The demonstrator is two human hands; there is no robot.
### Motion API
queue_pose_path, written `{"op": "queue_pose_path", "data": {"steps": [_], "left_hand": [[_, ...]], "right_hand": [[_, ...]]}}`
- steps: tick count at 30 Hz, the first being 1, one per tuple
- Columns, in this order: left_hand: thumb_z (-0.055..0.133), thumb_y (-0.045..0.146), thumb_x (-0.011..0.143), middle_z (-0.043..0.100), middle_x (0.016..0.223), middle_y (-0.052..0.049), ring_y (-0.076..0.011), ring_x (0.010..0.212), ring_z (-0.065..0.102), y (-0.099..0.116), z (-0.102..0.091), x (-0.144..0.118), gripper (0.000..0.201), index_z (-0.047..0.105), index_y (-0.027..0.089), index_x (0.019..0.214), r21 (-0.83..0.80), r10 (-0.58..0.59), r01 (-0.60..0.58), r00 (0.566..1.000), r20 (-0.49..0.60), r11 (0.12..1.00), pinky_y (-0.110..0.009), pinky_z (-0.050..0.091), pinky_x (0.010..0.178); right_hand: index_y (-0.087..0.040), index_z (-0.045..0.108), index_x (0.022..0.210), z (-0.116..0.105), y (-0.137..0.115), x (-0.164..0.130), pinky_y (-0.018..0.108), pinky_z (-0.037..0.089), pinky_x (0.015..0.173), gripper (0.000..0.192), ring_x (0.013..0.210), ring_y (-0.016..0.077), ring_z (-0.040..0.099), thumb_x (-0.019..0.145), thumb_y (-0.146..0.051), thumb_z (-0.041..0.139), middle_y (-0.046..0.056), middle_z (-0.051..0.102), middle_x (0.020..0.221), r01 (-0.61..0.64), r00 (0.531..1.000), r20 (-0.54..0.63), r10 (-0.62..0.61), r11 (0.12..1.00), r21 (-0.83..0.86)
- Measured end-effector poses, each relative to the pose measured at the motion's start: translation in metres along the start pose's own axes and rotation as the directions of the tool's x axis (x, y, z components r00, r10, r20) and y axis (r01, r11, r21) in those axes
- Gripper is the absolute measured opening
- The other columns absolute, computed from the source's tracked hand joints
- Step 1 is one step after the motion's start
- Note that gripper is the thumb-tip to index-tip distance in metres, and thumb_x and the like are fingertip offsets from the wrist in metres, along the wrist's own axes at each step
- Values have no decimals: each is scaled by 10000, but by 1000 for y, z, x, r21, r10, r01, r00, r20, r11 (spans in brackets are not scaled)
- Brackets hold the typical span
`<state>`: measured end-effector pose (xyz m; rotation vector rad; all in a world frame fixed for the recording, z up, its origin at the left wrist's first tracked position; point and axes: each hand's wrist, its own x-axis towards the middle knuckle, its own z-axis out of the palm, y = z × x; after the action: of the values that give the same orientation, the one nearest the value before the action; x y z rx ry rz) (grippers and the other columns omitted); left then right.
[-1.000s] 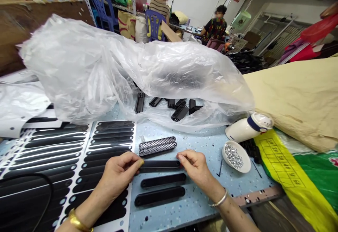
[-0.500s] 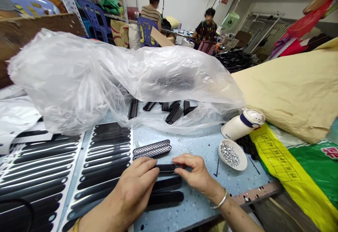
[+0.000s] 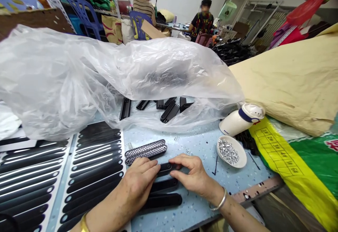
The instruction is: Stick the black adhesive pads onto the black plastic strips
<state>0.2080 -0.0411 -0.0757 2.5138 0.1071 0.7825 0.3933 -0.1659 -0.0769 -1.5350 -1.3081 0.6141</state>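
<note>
Counter (image 3: 188, 140) lies open just beyond the right hand (image 3: 194, 173) — bag (image 3: 169, 70) blocks the far side, bowl (image 3: 242, 157) the right.

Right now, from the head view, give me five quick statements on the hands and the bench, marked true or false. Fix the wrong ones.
1. The right hand is at the right-hand end of a black bar. True.
2. The silver bangle is on the left wrist. False: the silver bangle is on the right wrist; the left has a gold one.
3. The white bowl holds small shiny pieces. True.
4. The lattice-patterned pieces lie nearer the person than the left hand. False: the lattice-patterned pieces lie just beyond the left hand.
5. The plastic bag lies beyond both hands. True.
</note>
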Motion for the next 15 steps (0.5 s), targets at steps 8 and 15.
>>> {"op": "queue_pose_path", "data": {"steps": [8, 15], "left_hand": [[463, 2, 924, 671, 1094, -122, -228, 964, 586, 3, 0, -1, 387, 530, 137, 1281, -17, -57, 58, 994, 92, 998, -370, 517, 811], [464, -4, 912, 682, 1096, -119, -231, 937, 583, 4, 0, 0, 369, 554, 134, 1243, -44, -54, 58, 995, 89, 997, -384, 513, 799]], "right_hand": [[-184, 752, 1009, 2, 4, 4, 304, 579, 747, 266, 807, 174, 706, 770, -80, 700, 72, 763, 887, 118, 993, 22, -117, 993, -9], [-208, 741, 1061, 1, 4, 3, 310, 585, 765, 278, 832, 173, 713, 810, -95, 699, 67, 771, 931, 153, 988, 31, -153, 988, -5]]}}
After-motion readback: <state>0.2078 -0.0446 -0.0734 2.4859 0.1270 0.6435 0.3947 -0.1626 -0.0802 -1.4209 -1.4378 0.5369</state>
